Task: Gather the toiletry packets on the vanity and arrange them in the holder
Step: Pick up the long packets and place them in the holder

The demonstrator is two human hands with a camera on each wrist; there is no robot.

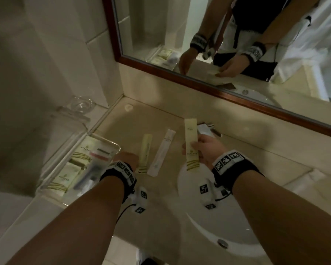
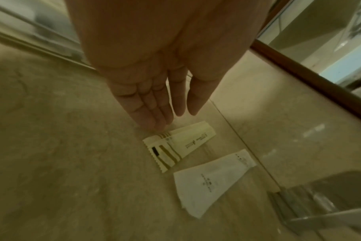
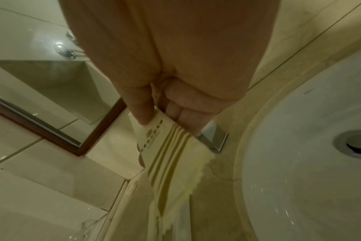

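My right hand [image 1: 200, 150] pinches a long cream packet [image 1: 191, 144] with gold stripes, held up above the vanity near the tap; the right wrist view shows thumb and fingers on that packet [image 3: 165, 151]. My left hand [image 1: 126, 159] is open, fingers straight [image 2: 153, 112], fingertips just short of a cream striped packet [image 2: 179, 145] lying on the counter. That cream packet [image 1: 144, 153] lies beside a white packet [image 1: 161, 152] [image 2: 210, 181]. The clear holder [image 1: 111, 145] at the left contains several packets.
The white basin [image 1: 185, 190] with its drain [image 1: 223, 243] lies below my right arm, the chrome tap [image 1: 205, 129] behind my right hand. A wood-framed mirror [image 1: 199, 81] runs along the back wall. A glass dish [image 1: 80, 104] sits on the ledge at left.
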